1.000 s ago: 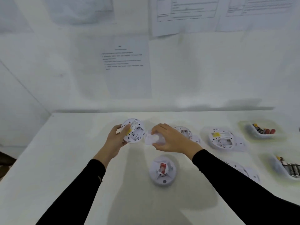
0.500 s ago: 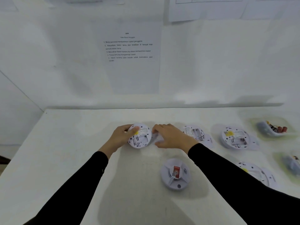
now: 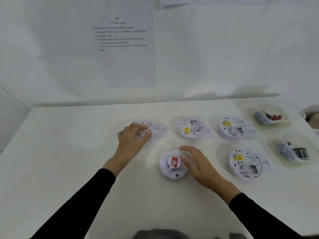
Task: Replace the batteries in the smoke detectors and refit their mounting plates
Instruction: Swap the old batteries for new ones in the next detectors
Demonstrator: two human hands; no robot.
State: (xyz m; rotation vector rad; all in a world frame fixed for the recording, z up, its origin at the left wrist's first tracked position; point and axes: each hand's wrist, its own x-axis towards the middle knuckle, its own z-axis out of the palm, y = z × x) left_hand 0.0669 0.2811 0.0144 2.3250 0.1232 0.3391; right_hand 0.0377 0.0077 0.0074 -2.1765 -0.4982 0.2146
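My left hand [image 3: 132, 138] rests on a white smoke detector [image 3: 144, 125] lying on the table at the back left, fingers curled over it. Its round mounting plate [image 3: 160, 130] lies flat just right of it. My right hand [image 3: 195, 163] hovers with fingers spread beside a detector [image 3: 172, 165] standing face up in the near middle, with a red sticker on top. Three more detectors lie back side up on their plates: one at the back centre [image 3: 190, 127], one at the back right [image 3: 233, 128], one at the near right [image 3: 246, 163].
Two clear trays with batteries sit at the right: a far tray [image 3: 269, 117] and a nearer tray [image 3: 293, 151]. A printed instruction sheet [image 3: 122, 42] hangs on the white wall behind the table [image 3: 69, 152].
The left hand has set the detector down on the table. The right hand has left the mounting plate beside it and come back toward the red-sticker detector. The view has tilted down.
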